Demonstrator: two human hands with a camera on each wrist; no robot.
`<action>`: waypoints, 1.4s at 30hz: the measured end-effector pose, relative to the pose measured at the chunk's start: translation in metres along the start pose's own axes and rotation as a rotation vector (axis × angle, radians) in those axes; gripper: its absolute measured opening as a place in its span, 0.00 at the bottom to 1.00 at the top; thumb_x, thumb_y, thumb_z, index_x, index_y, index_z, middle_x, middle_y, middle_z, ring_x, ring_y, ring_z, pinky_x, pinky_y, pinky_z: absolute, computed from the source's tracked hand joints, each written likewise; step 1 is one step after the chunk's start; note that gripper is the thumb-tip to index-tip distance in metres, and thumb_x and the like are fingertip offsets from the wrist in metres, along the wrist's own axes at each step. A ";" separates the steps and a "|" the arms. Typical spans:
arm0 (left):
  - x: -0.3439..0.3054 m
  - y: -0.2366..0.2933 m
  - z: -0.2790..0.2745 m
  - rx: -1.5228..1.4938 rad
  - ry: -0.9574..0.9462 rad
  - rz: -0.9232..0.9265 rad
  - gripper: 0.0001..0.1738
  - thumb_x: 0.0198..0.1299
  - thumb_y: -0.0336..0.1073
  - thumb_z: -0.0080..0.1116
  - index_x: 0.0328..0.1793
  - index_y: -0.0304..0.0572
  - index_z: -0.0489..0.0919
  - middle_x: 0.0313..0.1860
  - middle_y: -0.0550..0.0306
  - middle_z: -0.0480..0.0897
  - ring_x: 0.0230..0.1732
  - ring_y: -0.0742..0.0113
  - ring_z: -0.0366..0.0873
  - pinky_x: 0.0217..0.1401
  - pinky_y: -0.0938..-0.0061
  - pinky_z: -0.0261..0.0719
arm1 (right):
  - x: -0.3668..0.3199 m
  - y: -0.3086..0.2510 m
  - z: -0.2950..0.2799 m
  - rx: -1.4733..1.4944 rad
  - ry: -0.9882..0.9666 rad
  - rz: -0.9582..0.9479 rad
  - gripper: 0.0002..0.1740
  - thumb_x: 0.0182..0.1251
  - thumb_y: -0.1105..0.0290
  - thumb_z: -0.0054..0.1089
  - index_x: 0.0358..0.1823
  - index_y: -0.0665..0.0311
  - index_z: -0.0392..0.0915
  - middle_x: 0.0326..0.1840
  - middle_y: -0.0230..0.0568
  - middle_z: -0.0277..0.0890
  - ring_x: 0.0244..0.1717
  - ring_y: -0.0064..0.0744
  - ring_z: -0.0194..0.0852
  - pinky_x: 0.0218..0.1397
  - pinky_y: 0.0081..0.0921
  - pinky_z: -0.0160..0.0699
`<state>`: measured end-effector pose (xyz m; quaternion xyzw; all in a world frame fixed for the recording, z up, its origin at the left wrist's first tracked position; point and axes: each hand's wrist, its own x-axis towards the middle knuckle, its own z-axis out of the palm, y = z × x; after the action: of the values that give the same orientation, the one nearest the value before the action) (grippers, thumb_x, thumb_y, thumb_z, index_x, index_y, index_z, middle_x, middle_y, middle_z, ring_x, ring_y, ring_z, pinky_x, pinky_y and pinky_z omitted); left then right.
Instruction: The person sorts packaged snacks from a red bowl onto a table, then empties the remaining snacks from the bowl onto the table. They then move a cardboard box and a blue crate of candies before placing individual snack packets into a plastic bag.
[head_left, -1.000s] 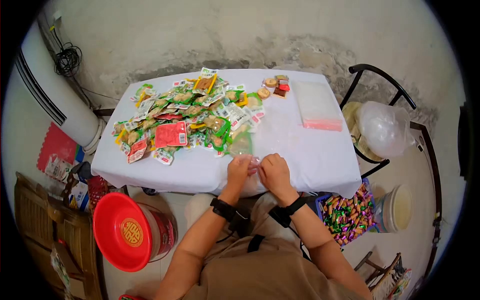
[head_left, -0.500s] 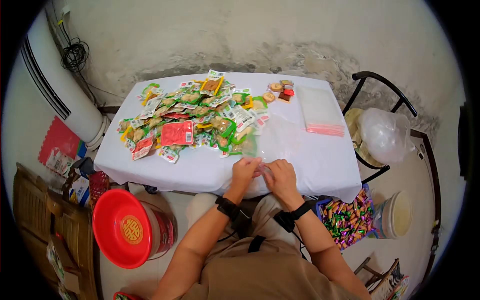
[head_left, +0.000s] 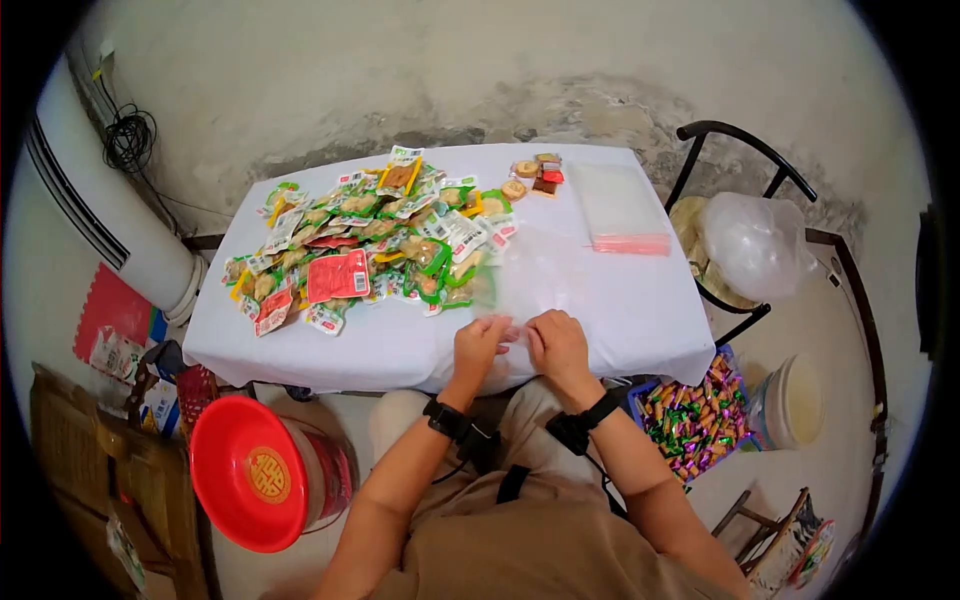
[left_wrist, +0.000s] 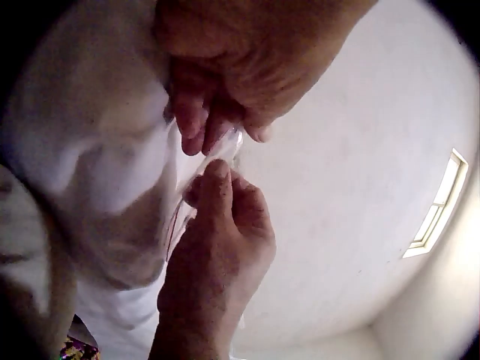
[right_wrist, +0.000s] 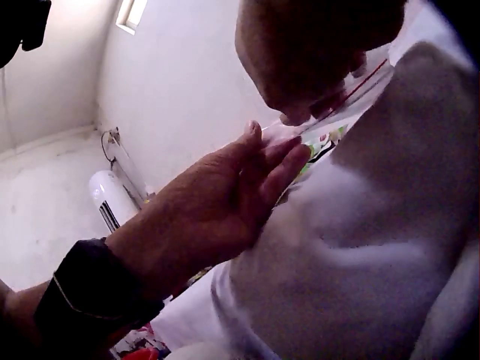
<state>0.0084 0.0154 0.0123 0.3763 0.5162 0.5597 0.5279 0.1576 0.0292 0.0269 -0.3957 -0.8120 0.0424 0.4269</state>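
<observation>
A clear plastic zip bag with a red line along its edge is stretched between the two hands at the table's front edge. In the head view its film spreads faintly over the white cloth. My left hand holds the bag's edge between thumb and fingers, the fingers fairly straight in the right wrist view. Pinching the same edge close by is my right hand, thumb over curled fingers in the left wrist view. A small gap parts the fingertips. Just beyond the left hand lies a heap of sealed snack packets.
At the table's back lie several small wrapped snacks and a stack of clear bags with pink edges. A red basin stands left below. To the right are a crate of wrapped candies, a bucket and a chair.
The fingertips, close together a second ago, now stand slightly farther apart along the bag's edge. The head view has shifted a little; the packets and the stack stay put.
</observation>
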 end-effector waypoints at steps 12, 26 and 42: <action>0.006 -0.002 0.007 0.107 -0.036 0.038 0.08 0.57 0.33 0.52 0.40 0.37 0.74 0.28 0.55 0.81 0.27 0.71 0.80 0.24 0.80 0.75 | 0.053 -0.006 -0.060 0.045 0.350 -0.021 0.13 0.45 0.80 0.56 0.35 0.58 0.73 0.28 0.39 0.69 0.28 0.39 0.69 0.29 0.33 0.66; 0.008 0.032 -0.015 0.728 0.033 0.333 0.22 0.53 0.42 0.57 0.49 0.35 0.71 0.31 0.47 0.79 0.33 0.53 0.77 0.37 0.66 0.74 | 0.028 0.029 -0.046 -0.151 0.379 -0.174 0.13 0.40 0.80 0.60 0.31 0.60 0.76 0.26 0.37 0.68 0.27 0.38 0.67 0.28 0.30 0.65; 0.088 0.030 -0.090 0.504 0.776 0.493 0.14 0.48 0.26 0.56 0.43 0.38 0.72 0.41 0.49 0.69 0.42 0.61 0.68 0.46 0.71 0.68 | 0.015 0.037 -0.047 -0.111 0.021 -0.179 0.15 0.42 0.73 0.62 0.36 0.61 0.75 0.39 0.42 0.70 0.43 0.40 0.68 0.49 0.38 0.64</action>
<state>-0.0982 0.0880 0.0141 0.3668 0.6885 0.6242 0.0434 0.2092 0.0520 0.0521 -0.3452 -0.8406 -0.0452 0.4150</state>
